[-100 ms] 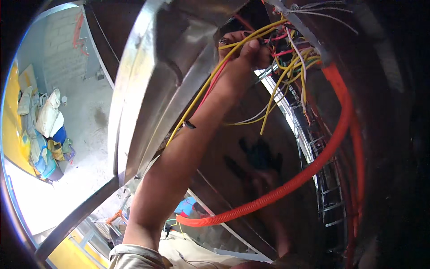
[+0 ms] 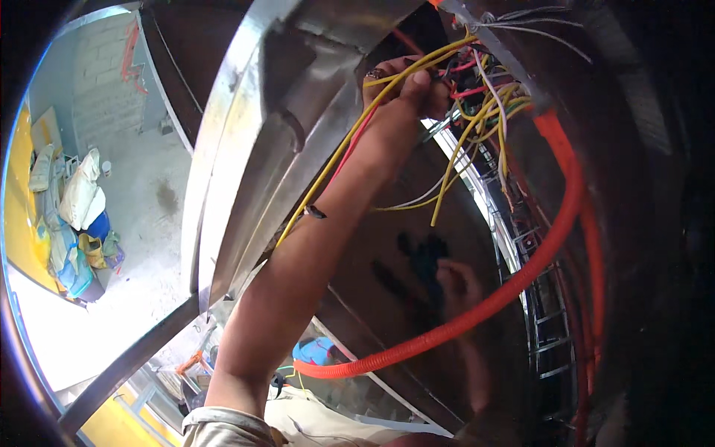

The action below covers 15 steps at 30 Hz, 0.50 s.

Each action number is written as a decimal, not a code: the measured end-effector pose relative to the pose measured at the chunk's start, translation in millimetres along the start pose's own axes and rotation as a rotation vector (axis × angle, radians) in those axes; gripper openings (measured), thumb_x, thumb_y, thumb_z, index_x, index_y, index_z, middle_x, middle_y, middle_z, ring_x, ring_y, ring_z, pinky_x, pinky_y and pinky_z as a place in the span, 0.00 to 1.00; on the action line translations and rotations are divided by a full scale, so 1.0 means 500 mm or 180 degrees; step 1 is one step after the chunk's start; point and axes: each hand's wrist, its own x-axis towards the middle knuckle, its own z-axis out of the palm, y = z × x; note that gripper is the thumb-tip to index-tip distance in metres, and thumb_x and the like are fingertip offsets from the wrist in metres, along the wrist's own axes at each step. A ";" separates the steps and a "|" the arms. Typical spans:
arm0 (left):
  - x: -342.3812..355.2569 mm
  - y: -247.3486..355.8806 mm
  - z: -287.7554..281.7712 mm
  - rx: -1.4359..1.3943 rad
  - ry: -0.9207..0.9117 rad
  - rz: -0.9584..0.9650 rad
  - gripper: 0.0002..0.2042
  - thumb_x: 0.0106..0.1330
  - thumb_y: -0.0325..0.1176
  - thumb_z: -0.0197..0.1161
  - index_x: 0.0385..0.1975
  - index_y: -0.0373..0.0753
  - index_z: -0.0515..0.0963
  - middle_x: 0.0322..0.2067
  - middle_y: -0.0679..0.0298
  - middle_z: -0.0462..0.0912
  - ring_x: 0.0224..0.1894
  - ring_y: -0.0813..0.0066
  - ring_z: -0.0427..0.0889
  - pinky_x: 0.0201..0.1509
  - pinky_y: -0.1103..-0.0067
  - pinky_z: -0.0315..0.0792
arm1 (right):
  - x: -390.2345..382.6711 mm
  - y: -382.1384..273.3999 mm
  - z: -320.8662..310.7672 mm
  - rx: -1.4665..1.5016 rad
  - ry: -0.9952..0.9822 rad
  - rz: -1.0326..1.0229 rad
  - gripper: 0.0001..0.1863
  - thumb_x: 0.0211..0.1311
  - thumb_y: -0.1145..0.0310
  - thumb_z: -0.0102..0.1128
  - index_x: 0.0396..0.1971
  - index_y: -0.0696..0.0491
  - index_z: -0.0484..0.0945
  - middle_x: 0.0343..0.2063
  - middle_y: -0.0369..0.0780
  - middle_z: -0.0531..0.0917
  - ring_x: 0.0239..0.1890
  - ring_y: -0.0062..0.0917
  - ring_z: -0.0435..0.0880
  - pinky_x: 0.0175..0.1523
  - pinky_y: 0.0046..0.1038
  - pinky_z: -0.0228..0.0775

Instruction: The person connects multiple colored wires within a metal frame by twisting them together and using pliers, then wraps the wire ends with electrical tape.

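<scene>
My left hand [image 2: 406, 86] reaches up to the wire bundle, thumb and fingers closed on wires. Yellow wires [image 2: 346, 138] pass over the hand and run down along my forearm, with a red wire [image 2: 351, 153] beside them. Just right of the fingers hangs a tangle of yellow, white, red and green wires [image 2: 488, 112]; what the fingertips pinch is partly hidden. Lower down, in shadow, my right hand [image 2: 458, 283] shows bent fingers next to a dark, teal-tinged object [image 2: 426, 257]. Its kind is unclear, and I cannot tell whether the hand touches it.
An orange corrugated conduit [image 2: 447, 331] curves below the hands and up to the right. A bent metal panel [image 2: 231, 149] stands left of my forearm. A ladder-like metal rack [image 2: 550, 320] is at right. Bags [image 2: 82, 194] lie on the floor at far left.
My right hand has come up and slightly right, and its bent fingers now show beside the dark object. My left hand stays at the wires.
</scene>
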 end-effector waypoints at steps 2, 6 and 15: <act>0.010 0.016 0.013 -0.0443 -0.0265 0.0013 0.11 0.67 0.36 0.64 0.43 0.36 0.78 0.30 0.64 0.83 0.32 0.78 0.80 0.43 0.78 0.74 | 0.056 -0.056 -0.010 0.0409 0.0237 -0.0026 0.15 0.63 0.74 0.63 0.49 0.53 0.76 0.47 0.39 0.81 0.52 0.23 0.78 0.57 0.26 0.70; 0.000 0.038 0.011 0.0038 -0.0328 -0.0105 0.11 0.65 0.35 0.65 0.42 0.36 0.78 0.29 0.65 0.83 0.32 0.78 0.80 0.41 0.78 0.73 | 0.160 -0.178 0.037 0.0868 0.0513 -0.0802 0.22 0.62 0.77 0.63 0.56 0.54 0.70 0.48 0.38 0.79 0.52 0.22 0.78 0.55 0.25 0.72; -0.001 0.058 -0.001 0.0177 -0.0354 0.0517 0.13 0.55 0.28 0.75 0.36 0.34 0.78 0.28 0.63 0.84 0.31 0.78 0.81 0.39 0.80 0.74 | 0.290 -0.260 0.109 0.1976 0.0997 -0.1340 0.23 0.62 0.77 0.63 0.57 0.55 0.70 0.46 0.35 0.77 0.42 0.16 0.75 0.45 0.17 0.68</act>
